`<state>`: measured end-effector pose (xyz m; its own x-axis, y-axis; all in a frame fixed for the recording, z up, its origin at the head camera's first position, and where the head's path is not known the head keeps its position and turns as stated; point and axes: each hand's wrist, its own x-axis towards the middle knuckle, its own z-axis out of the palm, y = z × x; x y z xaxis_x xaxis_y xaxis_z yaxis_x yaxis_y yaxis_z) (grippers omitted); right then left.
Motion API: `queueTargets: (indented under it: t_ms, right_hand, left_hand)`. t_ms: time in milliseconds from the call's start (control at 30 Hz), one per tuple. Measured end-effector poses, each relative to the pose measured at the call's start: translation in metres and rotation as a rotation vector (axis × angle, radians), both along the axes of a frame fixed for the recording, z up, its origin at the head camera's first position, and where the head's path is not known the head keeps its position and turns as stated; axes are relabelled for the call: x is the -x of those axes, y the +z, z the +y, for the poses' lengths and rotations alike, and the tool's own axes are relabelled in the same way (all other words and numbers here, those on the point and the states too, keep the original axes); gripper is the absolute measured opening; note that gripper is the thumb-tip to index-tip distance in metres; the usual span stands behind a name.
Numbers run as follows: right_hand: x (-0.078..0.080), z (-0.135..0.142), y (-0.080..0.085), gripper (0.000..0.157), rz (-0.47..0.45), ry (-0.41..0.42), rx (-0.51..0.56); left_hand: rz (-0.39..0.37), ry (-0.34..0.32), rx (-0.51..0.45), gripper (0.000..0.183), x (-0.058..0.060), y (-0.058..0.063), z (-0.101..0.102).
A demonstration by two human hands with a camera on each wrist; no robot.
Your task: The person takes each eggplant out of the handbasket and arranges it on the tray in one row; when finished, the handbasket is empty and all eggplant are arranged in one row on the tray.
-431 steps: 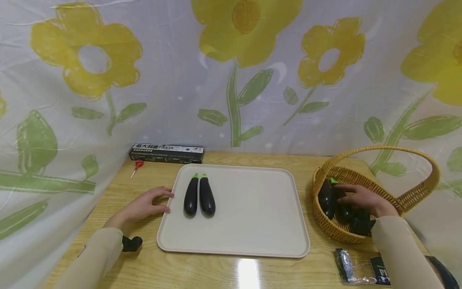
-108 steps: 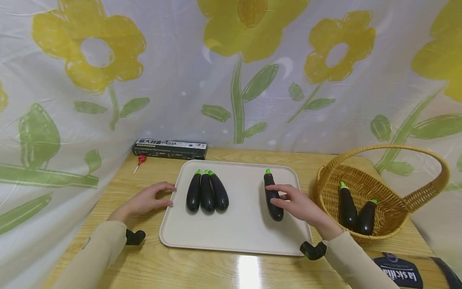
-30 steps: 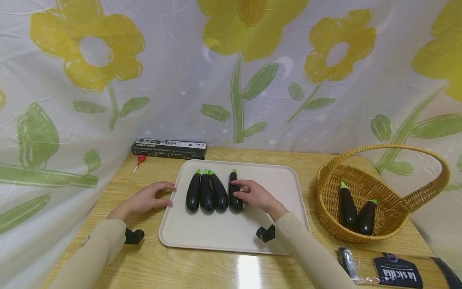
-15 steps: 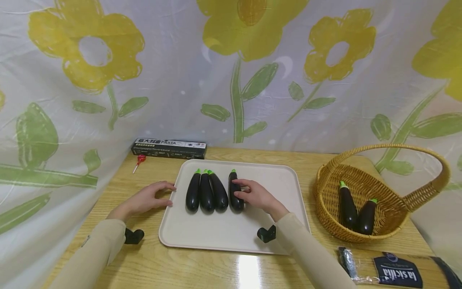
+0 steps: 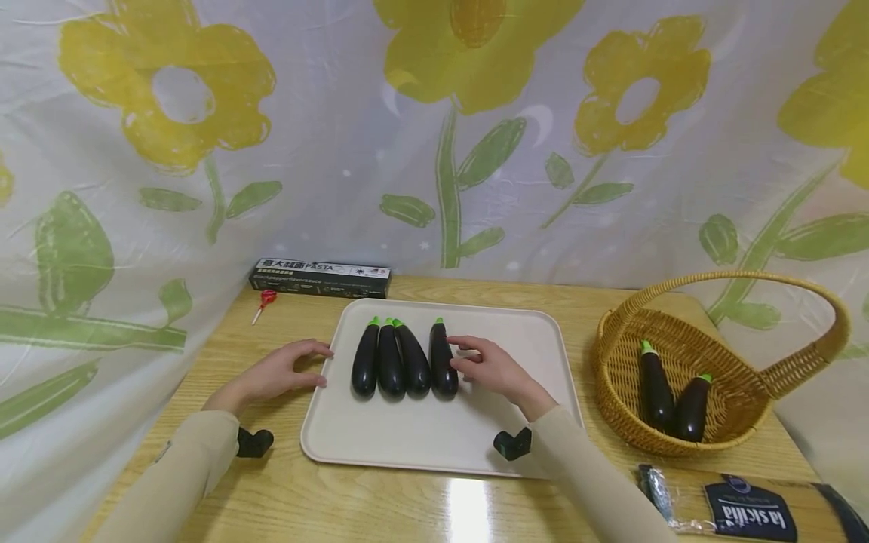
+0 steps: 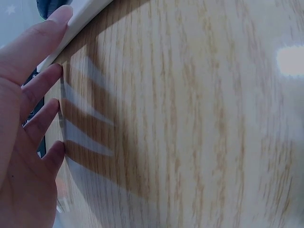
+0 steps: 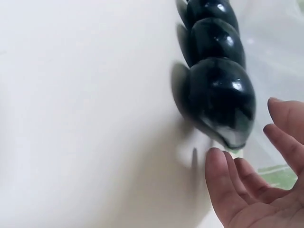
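Note:
Several dark eggplants with bright green stems lie on the cream tray [image 5: 489, 437]. Three sit side by side at its left, the middle one [image 5: 390, 366] among them. A little to their right lies a separate eggplant [image 5: 443, 362], also seen as the nearest eggplant [image 7: 221, 99] in the right wrist view. Beside its right flank is my right hand [image 5: 498, 373], fingers parted and holding nothing; a small gap shows in the right wrist view. At the tray's left rim rests my left hand [image 5: 281, 371], its fingertips at the edge, fingers loosely bent around nothing.
On the right stands a wicker basket [image 5: 621, 422] with a tall handle and two eggplants [image 5: 655, 392] inside. A pasta packet [image 5: 747, 505] lies in front of it. Behind the tray are a black pasta box [image 5: 319, 279] and a red lollipop [image 5: 268, 296].
A fourth eggplant has come from the basket onto the tray and slid left toward the other three. My right hand has just let go of it and drawn slightly right. My left hand stays put.

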<state>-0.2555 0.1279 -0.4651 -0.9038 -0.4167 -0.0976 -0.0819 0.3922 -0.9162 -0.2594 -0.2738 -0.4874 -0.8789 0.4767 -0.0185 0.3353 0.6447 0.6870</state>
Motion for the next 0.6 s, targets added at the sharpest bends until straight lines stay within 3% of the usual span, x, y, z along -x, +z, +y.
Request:
queueTargets:
  t_ms: [233, 433, 600]
  right_hand:
    - [-0.028, 0.037, 0.012, 0.047, 0.089, -0.046, -0.054]
    - [-0.064, 0.085, 0.041, 0.047, 0.167, -0.047, -0.075]
    - [-0.088, 0.133, 0.066, 0.048, 0.154, -0.121, -0.117]
  left_hand:
    - [0.005, -0.006, 0.004, 0.045, 0.001, 0.000, 0.001]
    - [0.004, 0.002, 0.017, 0.045, 0.001, -0.002, -0.002]
    - [-0.008, 0.010, 0.011, 0.045, -0.002, -0.002, -0.002]
